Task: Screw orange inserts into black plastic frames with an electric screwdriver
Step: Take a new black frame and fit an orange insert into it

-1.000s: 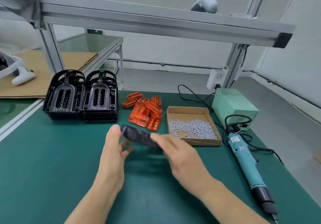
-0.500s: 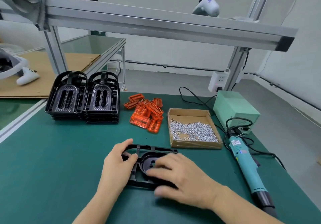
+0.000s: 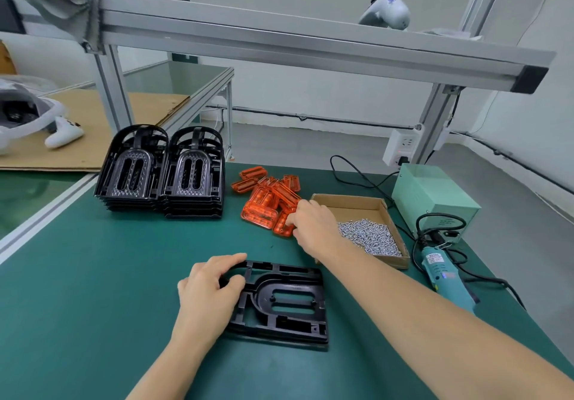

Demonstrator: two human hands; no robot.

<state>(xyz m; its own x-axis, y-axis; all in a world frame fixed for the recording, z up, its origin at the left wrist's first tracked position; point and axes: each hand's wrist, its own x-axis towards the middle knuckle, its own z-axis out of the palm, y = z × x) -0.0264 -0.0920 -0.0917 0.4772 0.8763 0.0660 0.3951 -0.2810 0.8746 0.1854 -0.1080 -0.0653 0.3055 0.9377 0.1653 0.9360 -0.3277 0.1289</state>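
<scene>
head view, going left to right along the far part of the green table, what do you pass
black frame stacks → orange inserts, with the right hand reaching into them → screw box → green power box

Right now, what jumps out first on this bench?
The orange inserts piled mid-table, where the right hand is reaching into them. Nearer the person, the left hand grips a black frame lying flat on the green mat. The screwdriver lies unused at the right.
</scene>
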